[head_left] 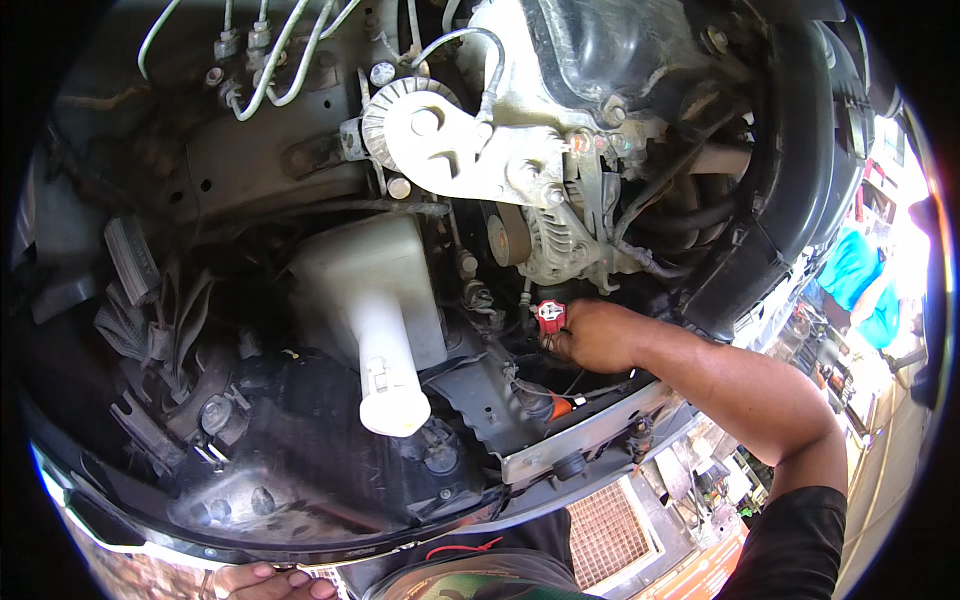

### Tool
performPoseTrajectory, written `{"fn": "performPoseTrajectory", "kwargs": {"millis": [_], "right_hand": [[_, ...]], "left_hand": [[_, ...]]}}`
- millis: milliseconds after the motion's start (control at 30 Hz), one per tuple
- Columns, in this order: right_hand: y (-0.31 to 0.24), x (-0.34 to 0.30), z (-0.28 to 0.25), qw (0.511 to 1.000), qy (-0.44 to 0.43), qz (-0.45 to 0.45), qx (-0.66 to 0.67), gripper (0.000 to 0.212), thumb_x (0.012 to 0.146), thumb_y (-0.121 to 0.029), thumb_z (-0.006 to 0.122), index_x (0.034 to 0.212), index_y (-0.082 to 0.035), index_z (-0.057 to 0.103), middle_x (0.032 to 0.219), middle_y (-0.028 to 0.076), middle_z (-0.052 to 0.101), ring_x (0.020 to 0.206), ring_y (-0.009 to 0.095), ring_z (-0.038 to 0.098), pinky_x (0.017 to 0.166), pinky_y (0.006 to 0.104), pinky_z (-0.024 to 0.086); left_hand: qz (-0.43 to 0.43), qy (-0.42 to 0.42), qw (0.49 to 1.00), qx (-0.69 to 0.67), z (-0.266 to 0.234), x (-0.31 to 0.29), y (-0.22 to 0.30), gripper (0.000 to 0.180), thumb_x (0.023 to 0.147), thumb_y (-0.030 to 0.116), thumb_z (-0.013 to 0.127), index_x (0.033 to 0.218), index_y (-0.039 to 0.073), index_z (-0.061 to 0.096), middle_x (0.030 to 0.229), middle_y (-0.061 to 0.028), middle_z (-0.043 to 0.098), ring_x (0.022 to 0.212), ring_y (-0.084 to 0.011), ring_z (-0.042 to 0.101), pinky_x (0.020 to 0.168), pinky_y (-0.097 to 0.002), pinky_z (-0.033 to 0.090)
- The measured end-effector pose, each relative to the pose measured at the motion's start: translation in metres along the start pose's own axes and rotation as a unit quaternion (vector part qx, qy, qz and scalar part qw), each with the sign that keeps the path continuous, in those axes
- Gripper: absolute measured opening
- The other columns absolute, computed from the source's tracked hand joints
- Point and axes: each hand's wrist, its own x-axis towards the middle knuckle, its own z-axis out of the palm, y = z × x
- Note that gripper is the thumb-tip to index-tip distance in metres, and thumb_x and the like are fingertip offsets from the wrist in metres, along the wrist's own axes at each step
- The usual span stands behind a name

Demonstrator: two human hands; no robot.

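My right hand [603,338] reaches into the engine bay from the right. Its fingers are closed at a small red cap [551,316] with a white-and-black marked top, like a radiator cap. Just above the cap is a ribbed metal alternator housing [556,243], and a hose fitting [525,298] lies close to its left. At the lower left edge of the view, my left hand [268,582] rests by the car's front edge, with only some fingers showing. They lie loosely, and I see nothing held in them.
A white plastic reservoir [385,375] stands left of my right hand. Behind it are a pulley and bracket [425,130]. A thick black duct [785,200] runs along the right, and a metal crossbar [590,430] crosses in front. An orange part [561,407] sits below the hand.
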Motion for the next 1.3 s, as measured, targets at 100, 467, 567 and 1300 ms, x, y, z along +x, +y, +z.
{"fn": "performPoseTrajectory", "kwargs": {"millis": [100, 467, 567, 1300], "right_hand": [[0.006, 0.005, 0.000, 1.000, -0.005, 0.003, 0.008, 0.023, 0.108, -0.018, 0.060, 0.120, -0.006, 0.074, 0.101, 0.018, 0.080, 0.100, 0.036, 0.077, 0.090, 0.0463, 0.059], [0.019, 0.009, 0.008, 1.000, 0.024, 0.005, -0.013, 0.027, 0.106, -0.018, 0.060, 0.126, -0.007, 0.074, 0.110, 0.021, 0.079, 0.103, 0.038, 0.077, 0.089, 0.0471, 0.060], [0.013, 0.009, 0.005, 1.000, 0.019, 0.022, 0.003, 0.047, 0.103, -0.032, 0.069, 0.125, 0.009, 0.068, 0.125, 0.032, 0.074, 0.120, 0.047, 0.071, 0.102, 0.0527, 0.057], [0.006, 0.005, -0.002, 0.999, 0.035, -0.008, 0.021, 0.085, 0.104, -0.063, 0.065, 0.135, 0.016, 0.061, 0.130, 0.036, 0.071, 0.123, 0.047, 0.070, 0.107, 0.0503, 0.054]], "left_hand": [[-0.011, -0.005, 1.000, -0.010, -0.001, 0.005, -0.002, 0.053, 0.094, 0.001, 0.072, 0.141, 0.018, 0.055, 0.118, -0.0045, 0.071, 0.105, -0.0253, 0.070, 0.106, -0.0510, 0.054], [0.006, 0.034, 0.999, -0.006, 0.008, 0.004, 0.001, 0.048, 0.097, 0.003, 0.069, 0.140, 0.018, 0.054, 0.118, -0.0065, 0.070, 0.104, -0.0259, 0.069, 0.104, -0.0515, 0.054], [0.019, 0.035, 0.999, 0.014, 0.010, 0.004, 0.001, 0.046, 0.099, 0.004, 0.067, 0.140, 0.017, 0.053, 0.118, -0.0075, 0.069, 0.104, -0.0261, 0.069, 0.103, -0.0513, 0.054], [0.083, 0.190, 0.970, 0.125, 0.043, 0.011, -0.011, 0.024, 0.105, 0.008, 0.064, 0.129, 0.008, 0.059, 0.103, -0.0104, 0.074, 0.091, -0.0263, 0.068, 0.094, -0.0475, 0.056]]}}
